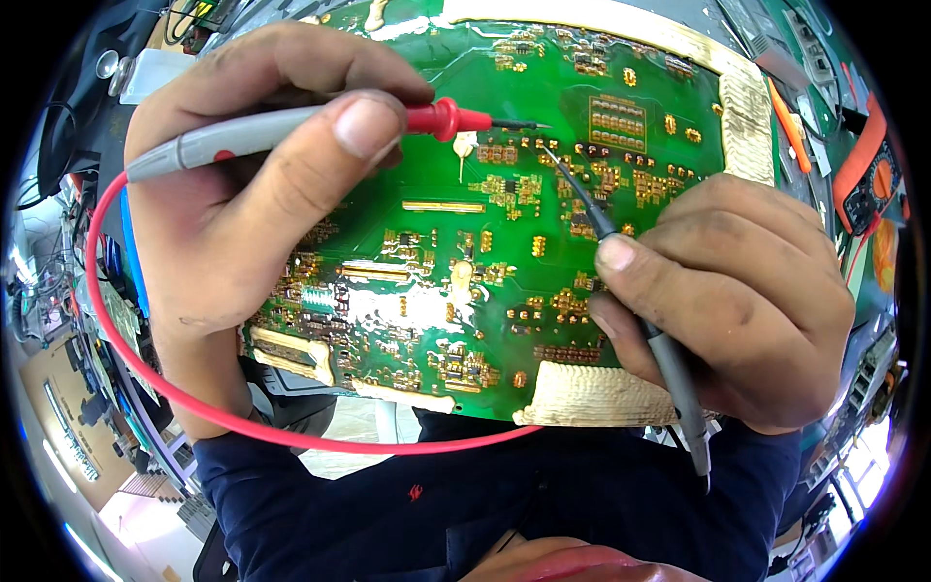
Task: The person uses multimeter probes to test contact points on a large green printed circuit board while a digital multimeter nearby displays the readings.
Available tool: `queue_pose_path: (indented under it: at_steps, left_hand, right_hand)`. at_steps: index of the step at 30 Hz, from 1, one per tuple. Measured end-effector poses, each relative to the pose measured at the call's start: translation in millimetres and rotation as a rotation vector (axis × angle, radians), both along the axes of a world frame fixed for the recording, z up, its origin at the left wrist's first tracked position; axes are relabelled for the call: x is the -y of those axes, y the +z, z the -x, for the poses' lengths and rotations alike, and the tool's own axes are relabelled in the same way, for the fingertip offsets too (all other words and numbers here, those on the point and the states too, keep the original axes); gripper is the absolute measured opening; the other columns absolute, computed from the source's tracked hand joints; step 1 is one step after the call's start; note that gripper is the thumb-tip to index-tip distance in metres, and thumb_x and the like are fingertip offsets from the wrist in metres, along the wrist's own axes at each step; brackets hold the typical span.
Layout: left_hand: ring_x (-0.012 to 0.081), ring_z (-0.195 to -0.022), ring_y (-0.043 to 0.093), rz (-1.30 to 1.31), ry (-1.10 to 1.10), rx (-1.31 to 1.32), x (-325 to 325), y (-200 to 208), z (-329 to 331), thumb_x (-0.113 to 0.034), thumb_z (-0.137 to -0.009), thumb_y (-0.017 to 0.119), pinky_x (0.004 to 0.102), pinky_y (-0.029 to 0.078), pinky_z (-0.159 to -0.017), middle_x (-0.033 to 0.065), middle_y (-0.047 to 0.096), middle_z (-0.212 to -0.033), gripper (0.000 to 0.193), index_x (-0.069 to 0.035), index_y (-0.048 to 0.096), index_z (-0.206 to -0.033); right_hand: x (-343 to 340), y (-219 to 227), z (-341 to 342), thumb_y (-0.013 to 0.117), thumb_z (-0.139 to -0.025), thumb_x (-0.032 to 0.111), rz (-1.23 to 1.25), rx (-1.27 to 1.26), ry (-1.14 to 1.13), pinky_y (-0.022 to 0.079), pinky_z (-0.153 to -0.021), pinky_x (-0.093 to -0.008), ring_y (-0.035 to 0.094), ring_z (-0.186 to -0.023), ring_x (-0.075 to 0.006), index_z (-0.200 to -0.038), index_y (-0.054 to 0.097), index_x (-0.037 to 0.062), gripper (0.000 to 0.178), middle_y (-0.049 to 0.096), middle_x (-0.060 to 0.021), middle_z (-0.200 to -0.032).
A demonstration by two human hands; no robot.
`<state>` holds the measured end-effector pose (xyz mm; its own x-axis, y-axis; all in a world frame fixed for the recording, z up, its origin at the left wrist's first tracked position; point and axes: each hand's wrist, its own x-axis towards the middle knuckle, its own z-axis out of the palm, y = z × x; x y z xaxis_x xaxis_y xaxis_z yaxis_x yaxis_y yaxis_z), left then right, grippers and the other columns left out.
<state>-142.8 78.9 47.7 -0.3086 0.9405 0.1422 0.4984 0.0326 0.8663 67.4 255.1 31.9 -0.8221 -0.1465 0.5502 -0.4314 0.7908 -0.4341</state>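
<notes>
- As I count them, I have two probes, one in each hand, both over one green circuit board [572, 267].
- My left hand [276, 179] pinches the red-and-grey probe [233, 141] between thumb and fingers, the grip narrow around its barrel, its tip pointing right.
- My right hand [737, 296] holds the black-and-grey probe [669, 359] just as narrowly, its tip pointing up and to the left.
- The two tips sit near each other at one row of small parts on the board's upper half; I cannot tell whether either touches metal.
- One red lead [291, 438] loops from the back of the left probe down across the front of me.
- The board lies between my hands, its surface glossy, with white glare on the lower half; two broad ridged cream patches [593, 394] cover parts of its right and lower edges.
- To my right are one orange-and-black multimeter [863, 179] and one orange-handled tool [790, 126].
- My two dark blue sleeves [252, 504] reach up from below.
- In the room, a brown panel [73, 427] shows at lower left, a bright window [870, 480] at lower right.
</notes>
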Motion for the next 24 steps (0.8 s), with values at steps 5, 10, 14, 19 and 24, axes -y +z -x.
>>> queue_pose_path:
  at_steps: [5, 10, 14, 19, 24]
  left_hand:
    - [0.0151, -0.072, 0.062, 0.004, -0.003, 0.027, 1.6, -0.7, 2.4, -0.025, -0.094, 0.067, 0.0254, 0.047, -0.066, 0.0113, 0.066, -0.091, 0.032, 0.006, 0.068, -0.102]
    - [0.0151, -0.071, 0.062, 0.033, -0.013, -0.010, 6.4, 3.8, 4.2, -0.025, -0.094, 0.066, 0.0257, 0.047, -0.066, 0.0115, 0.066, -0.092, 0.033, 0.006, 0.068, -0.102]
    - [0.0147, -0.071, 0.061, 0.037, 0.010, 0.006, 4.3, -1.2, 4.5, -0.026, -0.095, 0.065, 0.0255, 0.047, -0.066, 0.0112, 0.065, -0.091, 0.033, 0.006, 0.068, -0.101]
    - [0.0140, -0.070, 0.060, 0.059, 0.068, -0.081, 18.7, -3.5, 18.8, -0.027, -0.096, 0.063, 0.0254, 0.046, -0.065, 0.0101, 0.065, -0.087, 0.035, 0.007, 0.067, -0.101]
    - [0.0137, -0.071, 0.060, 0.036, 0.010, 0.057, 6.7, -4.4, 8.9, -0.027, -0.098, 0.060, 0.0251, 0.046, -0.065, 0.0098, 0.064, -0.085, 0.036, 0.009, 0.065, -0.105]
  right_hand:
    - [-0.1, -1.6, 3.1, 0.084, -0.068, 0.001, -0.006, -0.025, 0.024, 0.046, -0.046, -0.0291, 0.061, -0.055, -0.0220, -0.101, 0.068, -0.0062, 0.038, 0.063, -0.0129, -0.070]
    - [1.3, 0.4, 4.2, 0.084, -0.068, 0.002, -0.018, -0.029, 0.036, 0.047, -0.045, -0.0289, 0.061, -0.055, -0.0217, -0.099, 0.068, -0.0060, 0.036, 0.063, -0.0127, -0.069]
    - [0.5, -0.4, 2.5, 0.084, -0.068, 0.002, -0.041, -0.009, 0.023, 0.047, -0.045, -0.0288, 0.061, -0.054, -0.0216, -0.099, 0.068, -0.0058, 0.036, 0.063, -0.0127, -0.069]
    - [0.6, 1.1, 3.6, 0.083, -0.068, 0.001, -0.044, -0.027, 0.042, 0.046, -0.044, -0.0288, 0.061, -0.054, -0.0216, -0.100, 0.068, -0.0067, 0.036, 0.063, -0.0135, -0.069]
    - [-1.5, -0.7, 3.6, 0.083, -0.067, -0.001, -0.039, -0.029, 0.063, 0.045, -0.044, -0.0289, 0.061, -0.054, -0.0219, -0.101, 0.067, -0.0079, 0.038, 0.062, -0.0143, -0.069]
